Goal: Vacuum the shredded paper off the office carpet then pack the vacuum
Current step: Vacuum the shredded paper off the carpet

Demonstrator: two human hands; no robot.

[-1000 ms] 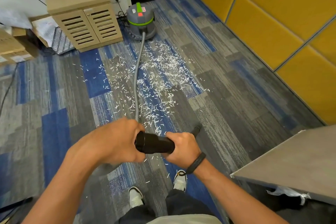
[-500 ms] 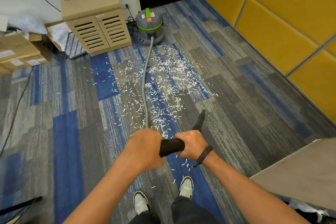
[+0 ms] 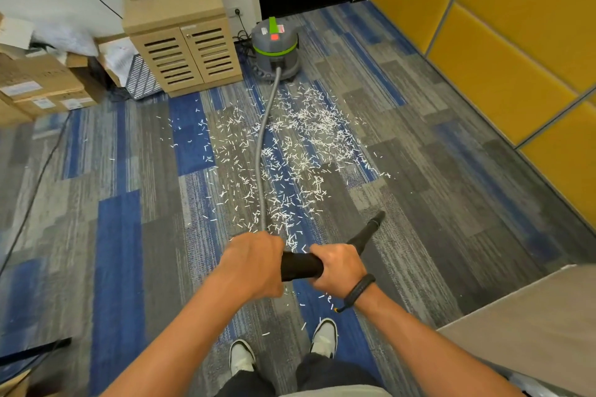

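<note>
Both hands grip the black plastic vacuum wand (image 3: 301, 265), left hand (image 3: 254, 263) at the hose end, right hand (image 3: 338, 266) nearer the nozzle, whose long axis points forward-right, while the scattered white shredded paper (image 3: 290, 155) lies ahead on the blue-and-grey carpet (image 3: 129, 235), slightly left of the nozzle tip.
</note>
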